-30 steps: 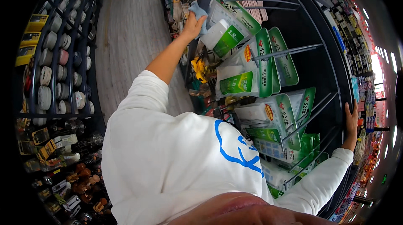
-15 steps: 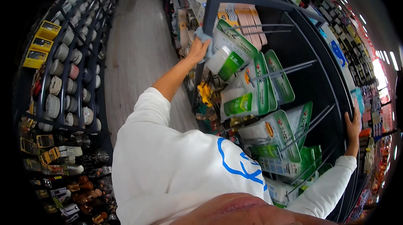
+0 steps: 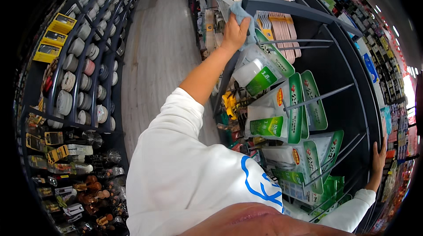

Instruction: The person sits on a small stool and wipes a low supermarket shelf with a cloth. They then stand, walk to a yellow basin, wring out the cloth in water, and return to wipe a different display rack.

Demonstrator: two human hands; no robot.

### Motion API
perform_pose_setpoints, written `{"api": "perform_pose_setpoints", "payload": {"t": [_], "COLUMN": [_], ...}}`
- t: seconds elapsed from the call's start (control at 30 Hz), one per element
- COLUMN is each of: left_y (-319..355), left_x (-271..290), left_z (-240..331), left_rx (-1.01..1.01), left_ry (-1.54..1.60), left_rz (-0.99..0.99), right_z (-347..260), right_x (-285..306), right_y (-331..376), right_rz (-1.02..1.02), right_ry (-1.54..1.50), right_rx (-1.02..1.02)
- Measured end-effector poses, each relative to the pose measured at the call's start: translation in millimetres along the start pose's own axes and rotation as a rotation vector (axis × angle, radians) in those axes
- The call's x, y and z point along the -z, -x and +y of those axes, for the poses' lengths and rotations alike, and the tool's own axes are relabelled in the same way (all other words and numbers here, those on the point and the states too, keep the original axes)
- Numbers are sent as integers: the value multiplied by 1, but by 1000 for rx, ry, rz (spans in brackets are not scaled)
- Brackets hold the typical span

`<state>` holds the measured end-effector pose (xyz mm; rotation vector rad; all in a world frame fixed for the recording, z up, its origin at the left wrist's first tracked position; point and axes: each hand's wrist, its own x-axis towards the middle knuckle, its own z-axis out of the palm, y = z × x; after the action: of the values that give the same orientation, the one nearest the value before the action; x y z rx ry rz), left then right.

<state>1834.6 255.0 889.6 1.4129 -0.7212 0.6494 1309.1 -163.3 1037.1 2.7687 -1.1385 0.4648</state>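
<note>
My left hand [image 3: 235, 33] is closed around a light blue cloth [image 3: 241, 14], pressed against the upper left corner of a dark grey rack frame [image 3: 282, 7]. My right hand [image 3: 379, 165] rests on the rack's right-hand edge, fingers stretched along it, holding nothing that shows. Between my arms, clear packs with green header cards [image 3: 275, 115] hang on metal prongs [image 3: 319, 96]. Just beyond the cloth hangs a stack of pinkish flat packs [image 3: 286, 35].
On the left stands a dark shelf with white and grey round rolls [image 3: 64, 103], yellow boxes [image 3: 47, 52] and small carded goods [image 3: 90, 187]. A grey wood-look aisle floor [image 3: 152, 51] runs between the shelves. Yellow items [image 3: 229, 104] hang low beside the rack.
My left hand and the cloth have moved up the frame's left side to its corner. My right hand stays on the right edge, slightly lower. The whole view has shifted.
</note>
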Motion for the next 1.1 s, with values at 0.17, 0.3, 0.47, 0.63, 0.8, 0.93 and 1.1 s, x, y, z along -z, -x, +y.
{"api": "perform_pose_setpoints", "payload": {"t": [0.17,0.3,0.47,0.63,0.8,0.93,1.1], "left_y": [59,103,165,195,190,139,49], "left_x": [2,3,23,47,73,89,44], "left_z": [-53,-78,-114,-118,-138,-58,104], "left_rx": [-1,171,508,543,782,354,-117], "left_ry": [-48,-103,-433,-403,-196,127,547], "left_rz": [-47,-93,-292,-577,-307,5,72], "right_z": [-4,22,11,15,10,-1,-2], "right_x": [1,-10,-5,-6,1,14,54], "right_y": [2,-5,-8,-8,-5,2,5], "right_rz": [20,14,1,2,8,49,338], "right_ry": [-47,-72,-131,-124,-376,-789,-632], "right_rx": [-12,20,59,16,26,-133,-313]}}
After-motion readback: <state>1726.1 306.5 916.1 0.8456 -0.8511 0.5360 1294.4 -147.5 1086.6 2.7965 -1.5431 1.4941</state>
